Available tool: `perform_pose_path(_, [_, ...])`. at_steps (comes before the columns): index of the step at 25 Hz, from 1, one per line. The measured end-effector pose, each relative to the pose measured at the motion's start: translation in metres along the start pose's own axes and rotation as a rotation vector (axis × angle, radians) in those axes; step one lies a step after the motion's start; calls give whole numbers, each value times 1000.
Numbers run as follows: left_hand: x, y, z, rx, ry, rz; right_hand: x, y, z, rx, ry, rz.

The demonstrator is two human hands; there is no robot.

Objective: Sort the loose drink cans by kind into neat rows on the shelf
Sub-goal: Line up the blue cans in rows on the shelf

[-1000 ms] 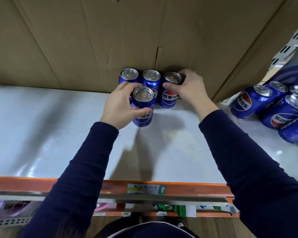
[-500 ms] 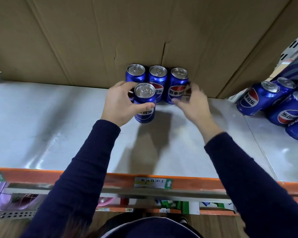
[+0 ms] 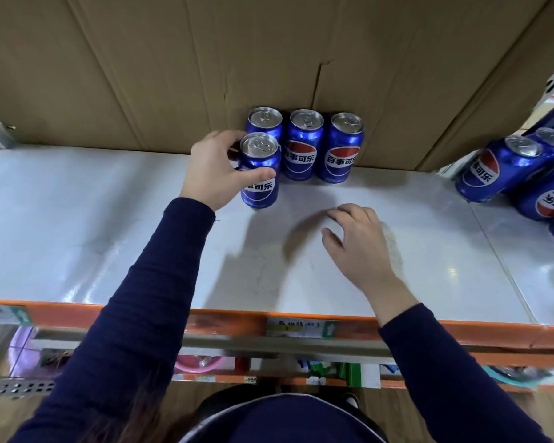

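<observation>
Three blue cola cans stand upright in a row against the cardboard back wall: a left one (image 3: 264, 121), a middle one (image 3: 304, 145) and a right one (image 3: 343, 148). A fourth blue can (image 3: 259, 174) stands just in front of the left one, and my left hand (image 3: 215, 171) grips it from the left, thumb across its front. My right hand (image 3: 355, 241) hovers over the white shelf (image 3: 77, 235) nearer me, fingers loosely bent, holding nothing. Several more blue cans (image 3: 499, 167) are grouped at the right edge.
Brown cardboard (image 3: 173, 65) backs the shelf. An orange front rail (image 3: 429, 332) with a price label (image 3: 301, 327) runs along the near edge. Lower shelves with mixed goods show below. Bare shelf surface lies to the left and in the middle.
My right hand has let go of the right can in the back row and pulled back toward me. My left hand keeps its grip on the front can.
</observation>
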State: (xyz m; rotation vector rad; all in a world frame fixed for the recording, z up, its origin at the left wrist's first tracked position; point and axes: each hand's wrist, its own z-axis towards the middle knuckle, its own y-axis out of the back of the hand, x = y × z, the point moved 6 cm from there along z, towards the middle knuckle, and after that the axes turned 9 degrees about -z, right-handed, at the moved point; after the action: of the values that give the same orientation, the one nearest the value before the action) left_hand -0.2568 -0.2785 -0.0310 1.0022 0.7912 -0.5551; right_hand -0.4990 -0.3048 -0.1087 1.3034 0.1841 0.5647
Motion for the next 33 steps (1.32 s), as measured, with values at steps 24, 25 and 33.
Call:
perform_pose_path(24, [-161,-253,-31,445,-280,2,-287,184,-46,-513,-501,-171])
perform_pose_path(25, [-168,-266,-26,457,-274,1,-306,189,-41,-428,-533,-170])
perform_pose_path(33, [-218,-341,42,342,-189,96,-362,187,-22,-17,-493,-180])
